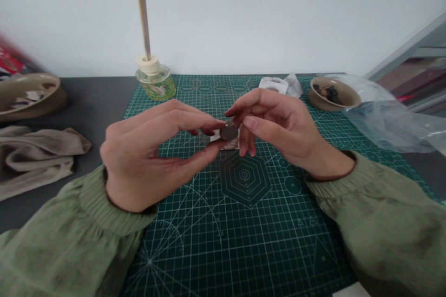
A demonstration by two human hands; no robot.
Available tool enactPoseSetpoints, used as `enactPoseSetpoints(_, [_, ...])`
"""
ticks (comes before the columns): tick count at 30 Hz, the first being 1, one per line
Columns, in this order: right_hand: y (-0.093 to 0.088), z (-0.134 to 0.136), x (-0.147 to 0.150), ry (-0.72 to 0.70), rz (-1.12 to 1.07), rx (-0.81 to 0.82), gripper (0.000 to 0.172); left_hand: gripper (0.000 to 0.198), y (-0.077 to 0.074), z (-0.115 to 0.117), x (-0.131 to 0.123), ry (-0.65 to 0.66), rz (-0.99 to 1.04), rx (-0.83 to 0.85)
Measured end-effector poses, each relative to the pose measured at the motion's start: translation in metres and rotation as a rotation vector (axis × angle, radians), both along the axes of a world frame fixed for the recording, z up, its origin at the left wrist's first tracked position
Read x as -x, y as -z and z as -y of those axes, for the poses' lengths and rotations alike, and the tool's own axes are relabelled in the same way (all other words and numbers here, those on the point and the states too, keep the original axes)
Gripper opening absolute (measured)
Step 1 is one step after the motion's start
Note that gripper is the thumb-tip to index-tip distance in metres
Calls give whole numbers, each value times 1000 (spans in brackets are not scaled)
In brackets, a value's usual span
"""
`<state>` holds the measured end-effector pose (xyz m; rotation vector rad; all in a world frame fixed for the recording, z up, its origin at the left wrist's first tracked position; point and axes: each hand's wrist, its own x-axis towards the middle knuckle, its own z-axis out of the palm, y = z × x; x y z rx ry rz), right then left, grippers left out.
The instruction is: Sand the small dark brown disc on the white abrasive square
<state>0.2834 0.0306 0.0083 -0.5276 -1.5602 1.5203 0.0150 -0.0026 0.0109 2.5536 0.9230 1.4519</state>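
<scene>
Both my hands meet above the green cutting mat [244, 241]. My left hand [153, 153] pinches a small dark round disc [229, 132] between thumb and fingers. My right hand [275, 125] touches the same disc from the right with its thumb and forefinger, the other fingers curled down. A small pale scrap of paper or packet [232, 145] lies on the mat just under the disc, mostly hidden by my fingers.
At the back stands a glass reed diffuser [155, 81] with a tall stick. A tan bowl [334, 95] holds dark pieces at the back right, beside clear plastic bags [393, 120] and a small packet [273, 84]. Left: another bowl [29, 95] and beige cloth [38, 158].
</scene>
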Motion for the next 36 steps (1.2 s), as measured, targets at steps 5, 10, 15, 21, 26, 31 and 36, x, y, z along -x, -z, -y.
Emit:
enactPoseSetpoints(5, [-1,0,0,-6,68,-7,28,21,0,0,-1,-20,-23,4])
enactPoseSetpoints(10, [0,0,-2,-48,155,-52,31,26,0,-1,-1,7,-33,-19])
enactPoseSetpoints(15, [0,0,0,-37,206,-90,36,30,-1,-2,2,52,-78,-22])
enactPoseSetpoints(21, [0,0,1,-41,222,-94,39,32,-1,-2,2,40,-89,-6])
enactPoseSetpoints(26, [1,1,-1,-42,224,-51,39,23,-1,1,-2,19,-74,-1])
enactPoseSetpoints(31, [2,2,-1,-10,189,-66,33,18,0,0,-3,2,-62,11])
enactPoseSetpoints(36, [0,2,-1,8,188,-73,32,17,0,0,-3,7,-55,10])
